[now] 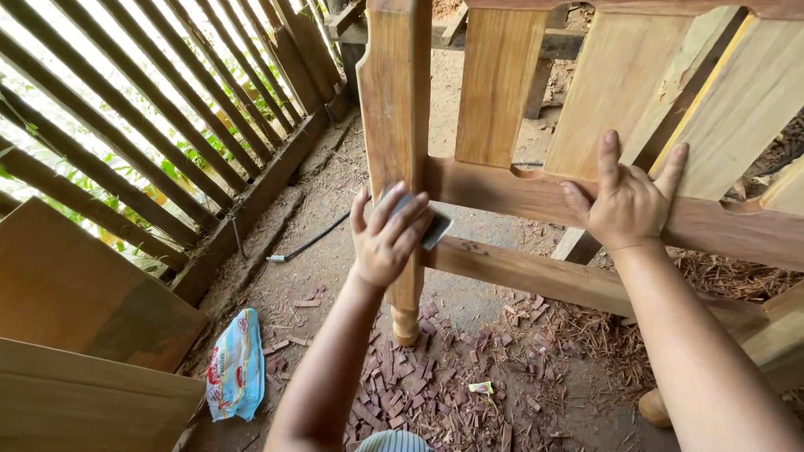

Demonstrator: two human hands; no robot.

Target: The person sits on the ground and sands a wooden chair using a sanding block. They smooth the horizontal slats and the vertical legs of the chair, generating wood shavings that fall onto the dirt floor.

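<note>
A wooden furniture frame stands before me, with an upright turned post [396,109], vertical slats [497,84] and a dark cross rail [511,194]. My left hand [387,237] presses a grey piece of sandpaper [436,229] against the post where the lower rail [536,274] meets it. My right hand [626,199] lies flat, fingers spread, on the dark cross rail and the bottom of the pale slats, holding nothing.
A slatted wooden wall [167,117] runs along the left. Flat boards [84,335] lean at the lower left. A crumpled plastic wrapper [237,365] and a black cable [310,243] lie on the dirt floor. Wood chips [419,385] are scattered under the frame.
</note>
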